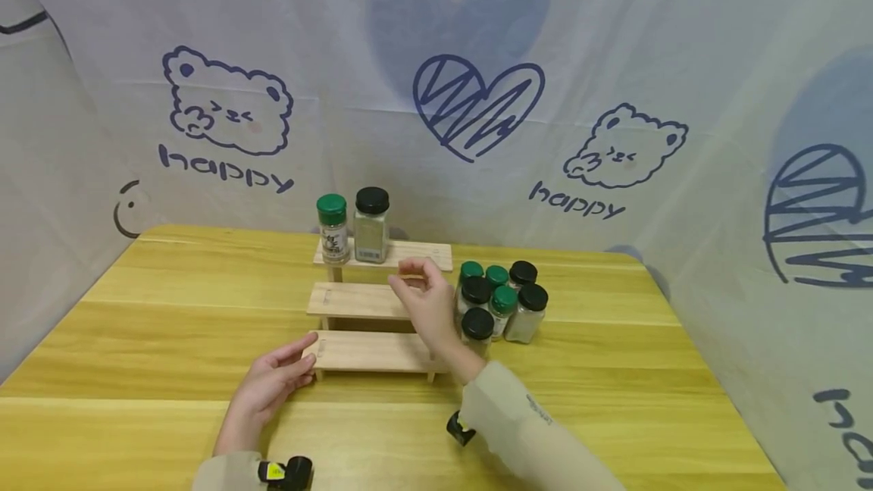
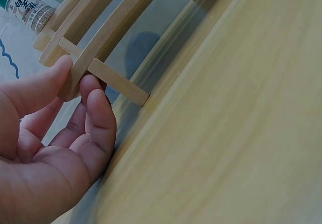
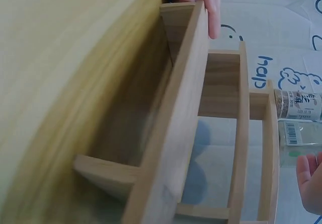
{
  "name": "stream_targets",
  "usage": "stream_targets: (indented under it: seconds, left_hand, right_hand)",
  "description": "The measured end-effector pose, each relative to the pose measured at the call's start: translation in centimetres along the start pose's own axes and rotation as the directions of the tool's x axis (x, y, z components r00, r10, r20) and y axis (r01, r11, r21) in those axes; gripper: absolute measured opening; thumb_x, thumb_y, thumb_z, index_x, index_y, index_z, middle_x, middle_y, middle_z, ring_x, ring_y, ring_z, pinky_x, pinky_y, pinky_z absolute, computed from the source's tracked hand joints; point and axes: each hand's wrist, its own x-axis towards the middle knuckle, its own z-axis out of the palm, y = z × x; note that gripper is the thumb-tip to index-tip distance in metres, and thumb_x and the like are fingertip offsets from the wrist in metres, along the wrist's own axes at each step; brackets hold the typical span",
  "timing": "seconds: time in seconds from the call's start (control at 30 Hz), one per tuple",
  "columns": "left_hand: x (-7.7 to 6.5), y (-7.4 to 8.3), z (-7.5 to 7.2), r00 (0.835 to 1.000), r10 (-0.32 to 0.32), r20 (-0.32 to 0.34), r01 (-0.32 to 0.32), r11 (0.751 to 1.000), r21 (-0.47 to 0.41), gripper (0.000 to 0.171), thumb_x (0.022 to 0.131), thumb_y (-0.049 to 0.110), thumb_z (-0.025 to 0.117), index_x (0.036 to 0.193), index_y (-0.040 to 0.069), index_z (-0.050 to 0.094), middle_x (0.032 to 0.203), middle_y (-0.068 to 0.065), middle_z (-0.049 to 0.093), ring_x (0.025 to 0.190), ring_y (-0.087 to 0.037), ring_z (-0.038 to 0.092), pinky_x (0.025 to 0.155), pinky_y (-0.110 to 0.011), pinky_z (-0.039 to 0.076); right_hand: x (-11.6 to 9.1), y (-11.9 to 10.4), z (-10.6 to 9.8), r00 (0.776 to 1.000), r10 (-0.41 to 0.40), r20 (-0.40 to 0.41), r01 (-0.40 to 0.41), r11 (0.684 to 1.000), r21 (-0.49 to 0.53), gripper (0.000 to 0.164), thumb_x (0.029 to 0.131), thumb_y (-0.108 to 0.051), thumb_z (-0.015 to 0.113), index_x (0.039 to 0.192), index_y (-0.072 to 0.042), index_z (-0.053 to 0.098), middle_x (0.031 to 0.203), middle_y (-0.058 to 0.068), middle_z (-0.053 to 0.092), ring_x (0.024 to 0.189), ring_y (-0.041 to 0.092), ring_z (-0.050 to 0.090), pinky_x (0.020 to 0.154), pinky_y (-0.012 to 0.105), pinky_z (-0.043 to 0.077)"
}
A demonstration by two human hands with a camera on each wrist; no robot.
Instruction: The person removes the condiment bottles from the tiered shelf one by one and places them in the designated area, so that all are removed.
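A three-tier wooden spice rack (image 1: 371,351) stands on the table. My left hand (image 1: 266,385) grips the left end of its lowest tier, thumb above and fingers curled underneath, as the left wrist view shows. On the top tier, a green-lidded spice jar (image 1: 333,229) stands upright at the left, and beside it a black-lidded spice jar (image 1: 371,226) with pale contents. Nothing shows in my right hand (image 1: 433,309), which hovers over the right part of the rack with loosely bent fingers. Its fingertips (image 3: 303,168) appear close to the black-lidded jar in the right wrist view.
Several more spice jars (image 1: 504,301) with green or black lids crowd together just right of the rack. Behind the wooden table (image 1: 204,279) hangs a pale cloth (image 1: 355,36) printed with hearts and bears.
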Motion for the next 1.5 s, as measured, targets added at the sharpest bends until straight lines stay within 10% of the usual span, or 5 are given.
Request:
stream_targets:
  seconds: [0.23, 0.77, 1.5]
  left_hand:
    - [0.0, 0.0, 0.0, 1.0, -0.001, -0.002, 0.001, 1.0, 0.001, 0.047, 0.085, 0.001, 0.058, 0.127, -0.006, 0.039, 0.143, -0.016, 0.021, 0.076, -0.007, 0.053, 0.073, -0.023, 0.049]
    - [0.0, 0.0, -0.1, 1.0, 0.011, -0.007, -0.011, 1.0, 0.005, 0.049, 0.085, 0.001, 0.057, 0.128, -0.008, 0.036, 0.142, -0.016, 0.023, 0.077, -0.006, 0.053, 0.073, -0.023, 0.049]
    - [-0.1, -0.1, -0.1, 1.0, 0.002, -0.005, -0.002, 1.0, 0.009, 0.045, 0.084, 0.003, 0.06, 0.126, -0.003, 0.044, 0.137, -0.006, 0.036, 0.078, -0.007, 0.053, 0.074, -0.024, 0.049]
  right_hand:
    - [1.6, 0.4, 0.9, 0.998, -0.066, -0.022, 0.067, 0.997, 0.03, 0.036, 0.074, 0.012, 0.064, 0.106, 0.016, 0.048, 0.103, 0.033, 0.047, 0.098, 0.047, 0.044, 0.083, 0.054, 0.041]
    - [4.7, 5.9, 1.5, 1.0, -0.014, -0.01, 0.014, 1.0, -0.01, 0.059, 0.078, -0.015, 0.07, 0.126, -0.002, 0.038, 0.12, 0.012, 0.047, 0.11, 0.018, 0.045, 0.097, 0.032, 0.035]
    - [5.5, 5.1, 2.5, 0.989, 0.143, 0.025, -0.143, 0.99, 0.003, 0.06, 0.076, -0.01, 0.071, 0.127, 0.001, 0.041, 0.119, 0.016, 0.049, 0.11, 0.027, 0.045, 0.096, 0.033, 0.036]
